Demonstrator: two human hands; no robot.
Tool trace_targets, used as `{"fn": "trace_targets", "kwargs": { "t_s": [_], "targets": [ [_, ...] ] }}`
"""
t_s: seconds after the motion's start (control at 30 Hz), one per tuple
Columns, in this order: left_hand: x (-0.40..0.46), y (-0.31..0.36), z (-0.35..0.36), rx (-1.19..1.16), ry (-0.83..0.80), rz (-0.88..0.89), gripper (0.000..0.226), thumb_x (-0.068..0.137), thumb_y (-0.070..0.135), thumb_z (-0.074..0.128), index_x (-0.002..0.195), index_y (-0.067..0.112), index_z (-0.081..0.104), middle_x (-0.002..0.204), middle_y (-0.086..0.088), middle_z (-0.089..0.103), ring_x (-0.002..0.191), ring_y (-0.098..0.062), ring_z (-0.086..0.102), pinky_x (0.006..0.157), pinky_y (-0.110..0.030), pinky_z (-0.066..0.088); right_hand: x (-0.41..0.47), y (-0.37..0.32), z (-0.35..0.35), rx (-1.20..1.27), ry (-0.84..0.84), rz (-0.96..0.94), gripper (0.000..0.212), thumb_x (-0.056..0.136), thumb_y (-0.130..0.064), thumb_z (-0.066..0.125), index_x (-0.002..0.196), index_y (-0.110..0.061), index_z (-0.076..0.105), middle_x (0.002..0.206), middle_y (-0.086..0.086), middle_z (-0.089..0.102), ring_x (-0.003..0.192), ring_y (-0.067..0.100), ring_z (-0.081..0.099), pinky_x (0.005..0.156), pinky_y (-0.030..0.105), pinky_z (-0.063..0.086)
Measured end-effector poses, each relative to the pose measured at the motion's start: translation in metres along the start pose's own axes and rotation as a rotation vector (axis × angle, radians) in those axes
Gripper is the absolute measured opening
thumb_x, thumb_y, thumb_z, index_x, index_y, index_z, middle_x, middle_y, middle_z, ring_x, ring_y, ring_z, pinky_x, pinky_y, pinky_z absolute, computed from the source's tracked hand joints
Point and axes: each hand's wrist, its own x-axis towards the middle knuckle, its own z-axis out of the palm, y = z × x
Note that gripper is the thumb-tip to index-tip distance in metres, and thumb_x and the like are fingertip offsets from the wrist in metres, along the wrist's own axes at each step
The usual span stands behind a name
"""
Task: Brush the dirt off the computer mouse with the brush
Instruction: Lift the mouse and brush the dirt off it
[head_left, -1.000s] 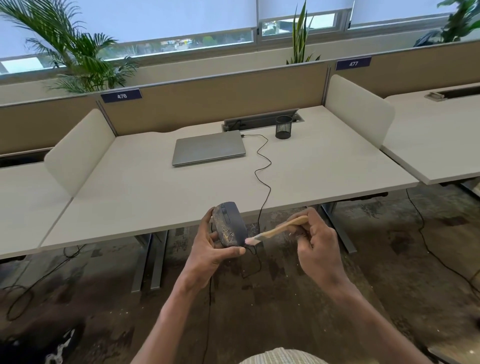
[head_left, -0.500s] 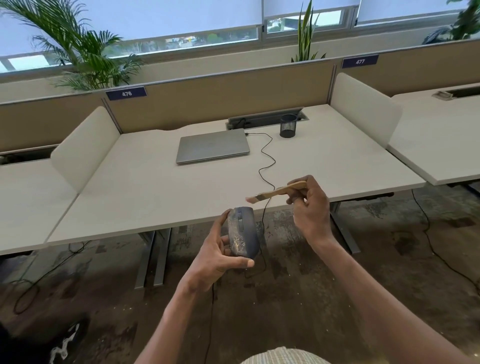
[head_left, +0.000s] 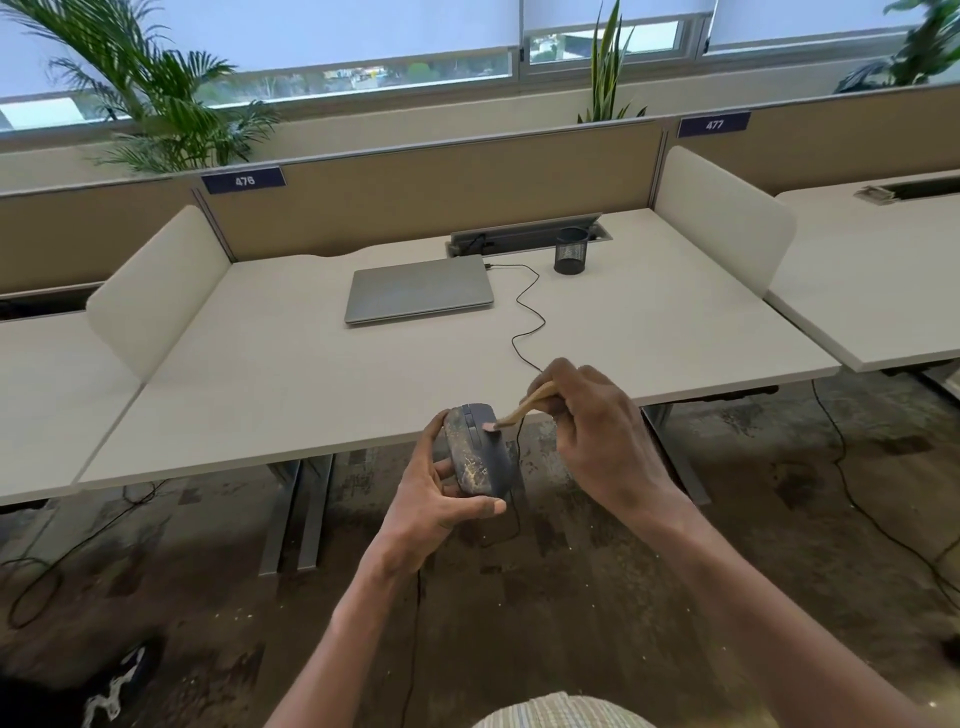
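I see the palm plant (head_left: 150, 98) far left behind the divider, with desk tag 476 (head_left: 243, 180) just right of it. The closed laptop (head_left: 418, 289) lies flat on the desk (head_left: 260, 395), far side. In front of the desk's near edge, my left hand (head_left: 431, 499) grips the computer mouse (head_left: 478, 449): fingers curled round its left flank, thumb across the near end. The mouse is held off the desk, tilted, with yellowish dirt streaked over its left half. The brush (head_left: 519, 410) has its pinkish tip touching the mouse's top right, near the buttons. My right hand (head_left: 597, 436) pinches the wooden handle, fingers curled tight. A black cable (head_left: 527, 317) runs from the laptop toward the hands. The mesh pen cup (head_left: 570, 251) stands right of the laptop. Tag 477 (head_left: 714, 124) is far right.
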Motion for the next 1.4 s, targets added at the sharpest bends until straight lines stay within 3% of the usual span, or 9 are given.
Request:
{"fn": "trace_targets", "kwargs": {
  "t_s": [0.07,0.2,0.4,0.57,0.67,0.83,1.0,1.13,1.4],
  "targets": [
    [0.001,-0.001,-0.001,0.002,0.028,0.014,0.135,0.044,0.032,0.106,0.152,0.054,0.028,0.140,-0.018,0.060,0.119,-0.033,0.070,0.099,-0.058,0.057,-0.008,-0.004,0.000,-0.045,-0.025,-0.005,0.024,0.088,0.004,0.064,0.104,-0.014,0.060,0.082,-0.006,0.057,0.071,0.009,0.051,0.060,0.010,0.038],
    [0.001,-0.007,-0.005,-0.007,0.082,0.028,0.128,0.040,0.036,0.107,0.141,0.066,0.033,0.139,-0.016,0.061,0.121,-0.032,0.069,0.101,-0.057,0.057,-0.023,-0.004,0.004,-0.065,-0.059,0.017,0.028,0.087,0.004,0.065,0.103,-0.018,0.057,0.080,-0.003,0.056,0.070,0.010,0.052,0.059,0.022,0.048],
    [0.004,0.001,-0.006,-0.024,0.107,0.061,0.135,0.046,0.022,0.102,0.154,0.046,0.025,0.139,-0.014,0.060,0.118,-0.025,0.070,0.097,-0.037,0.060,-0.048,-0.002,0.014,-0.059,-0.093,0.016,0.028,0.086,0.002,0.067,0.100,-0.021,0.061,0.081,-0.009,0.056,0.069,0.006,0.050,0.060,0.021,0.049],
    [0.009,0.002,-0.008,0.000,0.104,0.068,0.133,0.043,0.032,0.105,0.149,0.057,0.029,0.145,-0.018,0.055,0.126,-0.034,0.064,0.102,-0.051,0.057,-0.050,-0.002,0.012,0.014,0.064,0.085,0.024,0.085,0.004,0.063,0.100,-0.014,0.063,0.085,-0.002,0.063,0.074,0.010,0.058,0.066,0.017,0.049],
    [0.010,0.001,-0.006,0.012,0.091,0.060,0.131,0.046,0.028,0.104,0.150,0.056,0.029,0.143,-0.019,0.057,0.125,-0.032,0.066,0.102,-0.048,0.057,-0.039,-0.005,0.007,-0.004,0.157,0.091,0.024,0.082,0.009,0.066,0.099,-0.008,0.063,0.084,0.000,0.064,0.076,0.013,0.059,0.068,0.019,0.047],
    [0.011,0.001,-0.005,0.013,0.100,0.074,0.122,0.049,0.025,0.103,0.140,0.065,0.031,0.142,-0.018,0.059,0.124,-0.031,0.067,0.103,-0.050,0.057,-0.045,-0.006,0.012,-0.002,0.101,0.046,0.024,0.085,0.003,0.063,0.103,-0.011,0.065,0.084,-0.001,0.062,0.074,0.011,0.057,0.064,0.018,0.048],
    [0.010,0.003,-0.004,-0.015,0.115,0.082,0.127,0.051,0.016,0.099,0.149,0.051,0.027,0.136,-0.017,0.062,0.115,-0.027,0.070,0.094,-0.039,0.061,-0.069,0.000,0.019,-0.016,0.053,0.035,0.027,0.084,0.001,0.062,0.104,-0.017,0.062,0.083,-0.001,0.061,0.072,0.013,0.057,0.058,0.031,0.057],
    [0.009,0.003,-0.004,-0.014,0.107,0.082,0.125,0.052,0.013,0.101,0.147,0.052,0.028,0.141,-0.018,0.057,0.119,-0.028,0.068,0.091,-0.031,0.062,-0.075,0.006,0.020,0.026,0.089,0.101,0.030,0.083,0.005,0.067,0.104,-0.016,0.063,0.087,-0.002,0.062,0.077,0.010,0.059,0.066,0.022,0.056],
    [0.007,0.003,-0.006,-0.039,0.035,0.035,0.139,0.042,0.027,0.105,0.154,0.050,0.027,0.138,-0.019,0.061,0.119,-0.032,0.070,0.102,-0.057,0.055,-0.062,0.017,0.027,0.156,0.240,0.176,0.011,0.092,-0.011,0.058,0.103,-0.013,0.060,0.090,-0.003,0.066,0.079,0.009,0.063,0.064,0.024,0.056]
  ]
}}
